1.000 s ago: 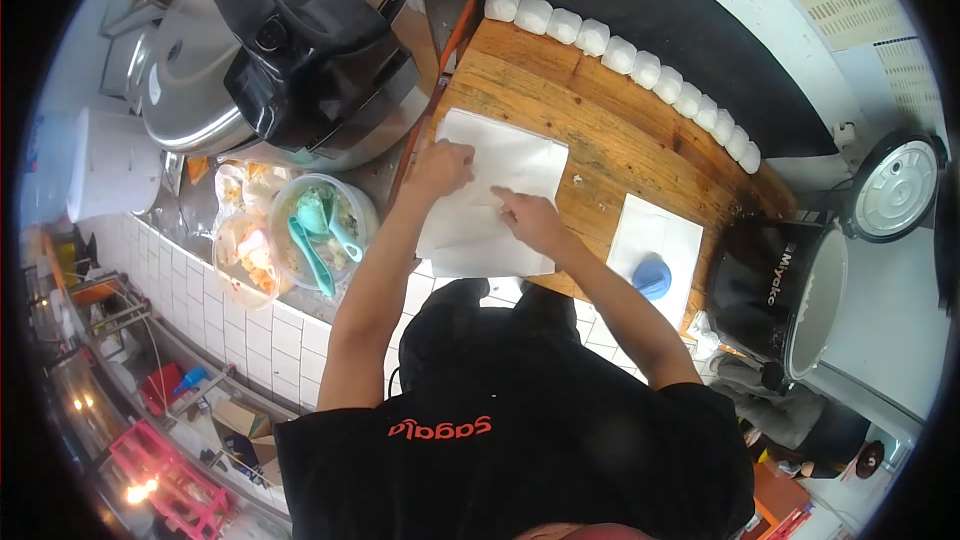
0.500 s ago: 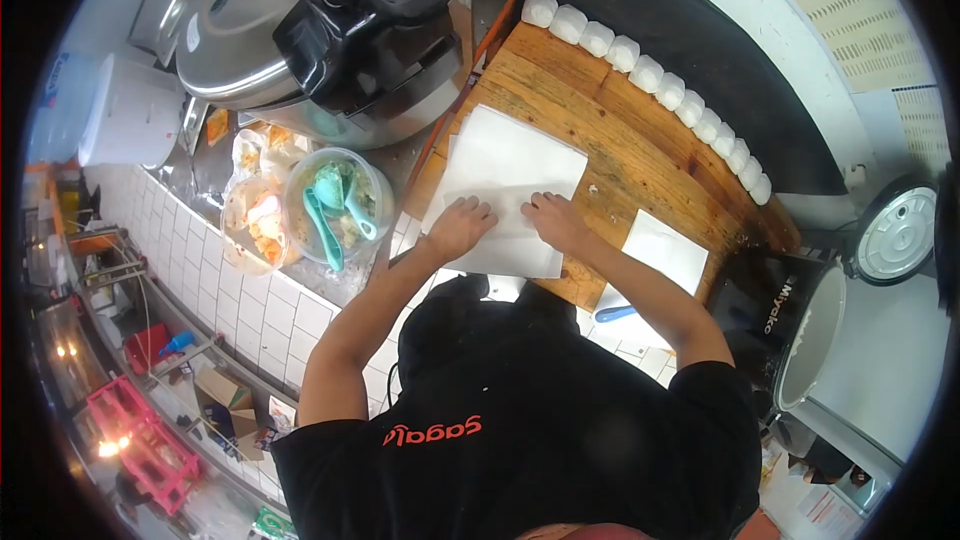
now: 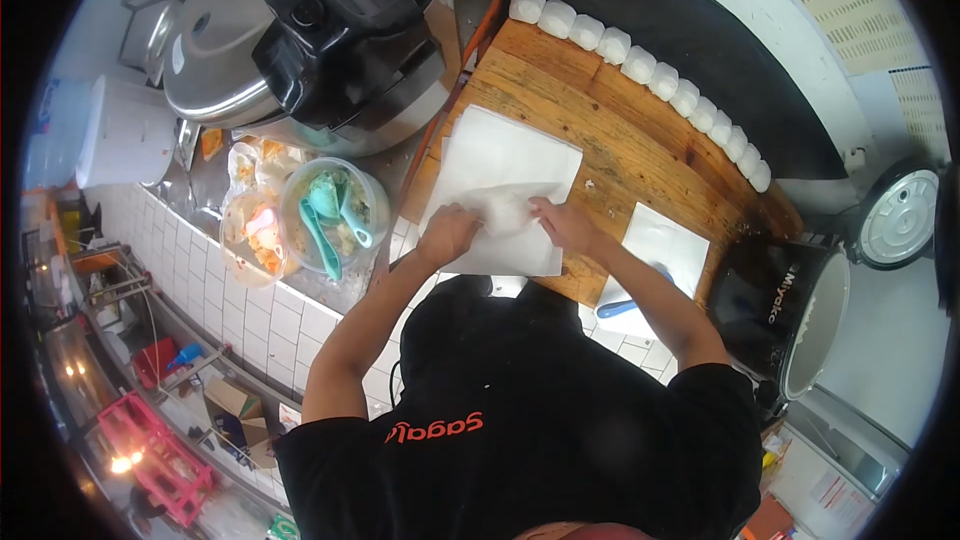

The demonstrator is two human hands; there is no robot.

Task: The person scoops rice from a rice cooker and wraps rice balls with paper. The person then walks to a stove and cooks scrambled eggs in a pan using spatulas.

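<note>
A stack of white paper sheets (image 3: 505, 145) lies on the wooden board in front of my body. On its lower half sits a partly folded sheet of wrapping paper (image 3: 510, 210), bulging in the middle; what it encloses is hidden. My left hand (image 3: 450, 233) grips the left end of this sheet with curled fingers. At the opposite end, my right hand (image 3: 565, 225) pinches the paper between thumb and fingers. A row of several white paper-wrapped bundles (image 3: 637, 65) stands along the board's far edge.
Left of the wooden board (image 3: 610, 125) are a big pressure cooker (image 3: 300, 50), a tub with turquoise utensils (image 3: 335, 215) and a container of orange food (image 3: 255, 240). To the right lie a white sheet (image 3: 665, 245), a blue-handled utensil (image 3: 617, 309) and an open black rice cooker (image 3: 765, 310).
The top sheet, lying fairly flat before, is now raised and folded into a bulging shape between my hands. Both hands have turned inward, with their fingers closed on its ends.
</note>
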